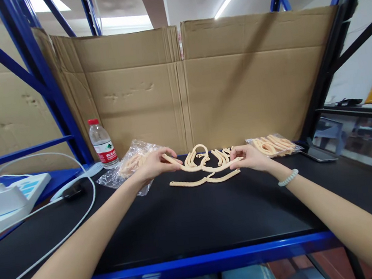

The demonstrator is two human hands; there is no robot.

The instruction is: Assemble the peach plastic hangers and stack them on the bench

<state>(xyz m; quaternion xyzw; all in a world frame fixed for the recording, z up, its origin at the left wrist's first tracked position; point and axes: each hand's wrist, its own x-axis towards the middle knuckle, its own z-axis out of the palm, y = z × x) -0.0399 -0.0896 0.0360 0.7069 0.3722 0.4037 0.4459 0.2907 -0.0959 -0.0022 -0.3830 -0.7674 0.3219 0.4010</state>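
Both of my hands reach to the back of a black table top (196, 220). My left hand (156, 163) pinches one end of a long, curved beige plastic strip (207, 169), and my right hand (248, 156) pinches its other end. The strip sags between them just above the table. A second, similar joined strip (205, 180) lies flat in front of it. Behind it sits a pile of several curved beige pieces (209, 157). My right wrist wears a pale bead bracelet (288, 177).
Two clear plastic bags with more beige pieces lie at the back, one on the left (126, 168), one on the right (274, 145). A water bottle (103, 144), a white power strip (7, 202) with cable (79, 217), cardboard walls (182, 89) and blue shelf posts (40, 72) surround the table.
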